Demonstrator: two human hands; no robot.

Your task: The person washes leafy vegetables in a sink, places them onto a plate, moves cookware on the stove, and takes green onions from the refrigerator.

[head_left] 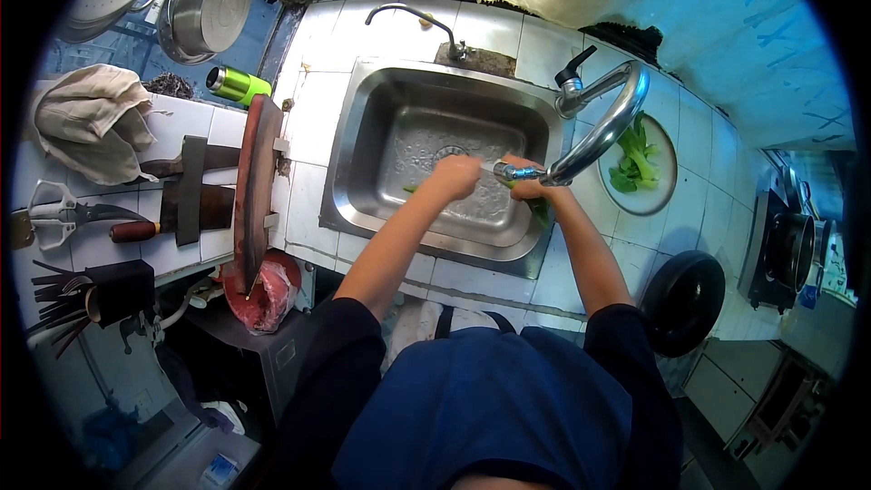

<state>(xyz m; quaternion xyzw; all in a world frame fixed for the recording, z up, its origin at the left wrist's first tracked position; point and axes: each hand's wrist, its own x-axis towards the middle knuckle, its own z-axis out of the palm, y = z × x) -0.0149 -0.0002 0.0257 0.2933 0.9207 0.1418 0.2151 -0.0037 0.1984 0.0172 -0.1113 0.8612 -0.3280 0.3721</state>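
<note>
Both hands are over the steel sink [363, 209], under the spout of the curved chrome faucet [619, 118]. Water runs from the spout toward them. My left hand [456, 176] is closed near the middle of the basin; what it holds, if anything, is too small to tell. My right hand [535, 183] is closed on a leafy green vegetable [539, 210], whose dark leaves hang below the fingers. A small green piece [410, 188] lies in the basin left of my left hand. More leafy greens [635, 159] lie on a white plate [667, 191] right of the sink.
A second thin faucet [417, 11] stands behind the sink. A cutting board [258, 181] stands upright at the left, beside knives [209, 207], scissors [82, 214] and a green bottle [238, 84]. A black round pan or lid [685, 301] is at the right front edge.
</note>
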